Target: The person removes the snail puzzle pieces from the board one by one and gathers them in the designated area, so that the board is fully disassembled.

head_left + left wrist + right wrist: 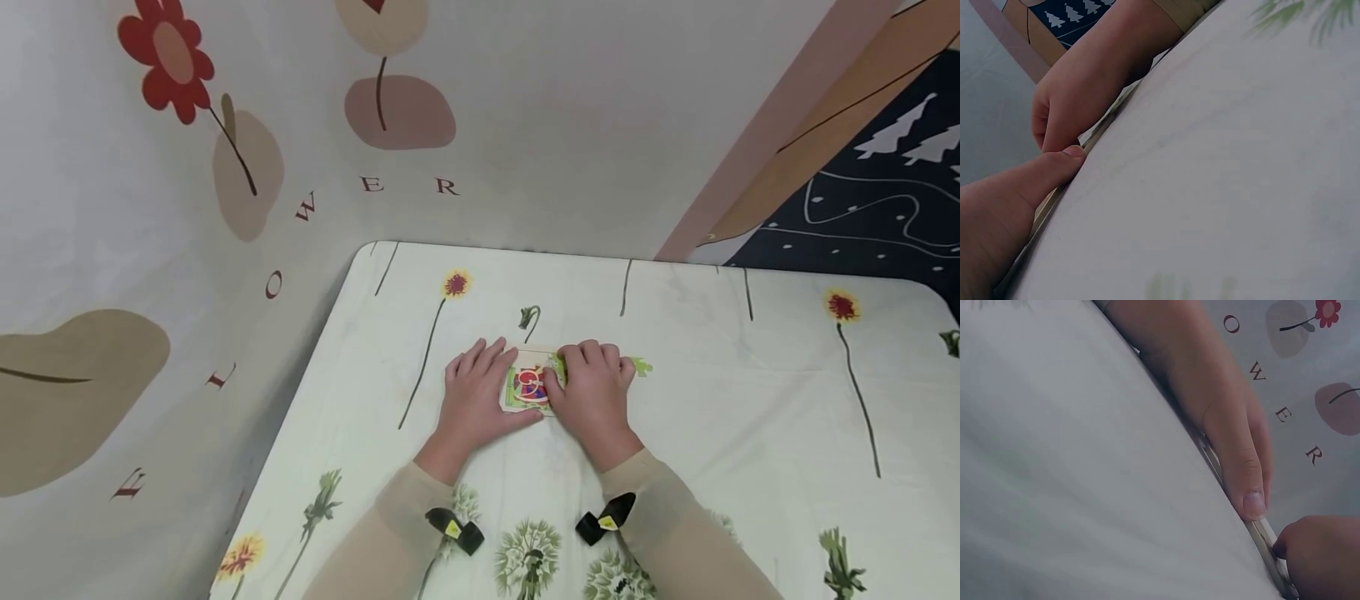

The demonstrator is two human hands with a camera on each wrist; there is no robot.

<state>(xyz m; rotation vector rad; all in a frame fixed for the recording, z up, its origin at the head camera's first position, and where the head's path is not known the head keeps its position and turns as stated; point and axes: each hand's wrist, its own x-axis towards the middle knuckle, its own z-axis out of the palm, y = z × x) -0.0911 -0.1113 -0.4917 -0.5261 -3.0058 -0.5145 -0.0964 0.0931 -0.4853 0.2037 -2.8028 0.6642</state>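
Note:
A small flat board with a pale rim and a bright red, blue and green picture lies on the tablecloth, partly covered by both hands. At its left side the left hand holds it, the thumb stretched along the near edge. The right hand grips the right part; its fingers bend over toward the far edge and its thumb lies on the picture. In the left wrist view the left thumb touches the board's thin edge. The right wrist view shows that edge between the two hands.
A light green shape shows just right of the right hand; whether it is a loose piece or print, I cannot tell. The white flower-printed tablecloth covers the table. A printed curtain-like wall stands behind and left.

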